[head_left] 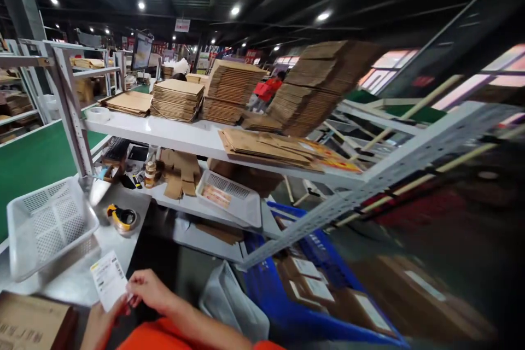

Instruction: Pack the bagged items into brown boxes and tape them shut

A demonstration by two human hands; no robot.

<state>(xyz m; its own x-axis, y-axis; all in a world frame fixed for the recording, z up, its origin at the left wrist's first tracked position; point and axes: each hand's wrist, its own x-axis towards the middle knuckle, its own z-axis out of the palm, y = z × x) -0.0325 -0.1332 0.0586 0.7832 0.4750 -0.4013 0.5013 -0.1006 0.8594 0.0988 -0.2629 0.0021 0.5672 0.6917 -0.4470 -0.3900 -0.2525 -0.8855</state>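
- The right hand (148, 287) pinches the printed slip (108, 280) at its right edge; the left hand (98, 326), partly cropped, grips its lower corner.
- The slip is held over the counter (104, 240), near the white basket (45, 224).
- A light grip at the edges probably keeps the slip flat and the print uncovered.

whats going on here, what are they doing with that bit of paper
A person holds a printed slip in front of them: the right hand pinches its edge, and the left hand meets its lower corner. Beside it a white basket and a tape dispenser sit on the steel table. Flat cardboard is stacked on the shelf above.
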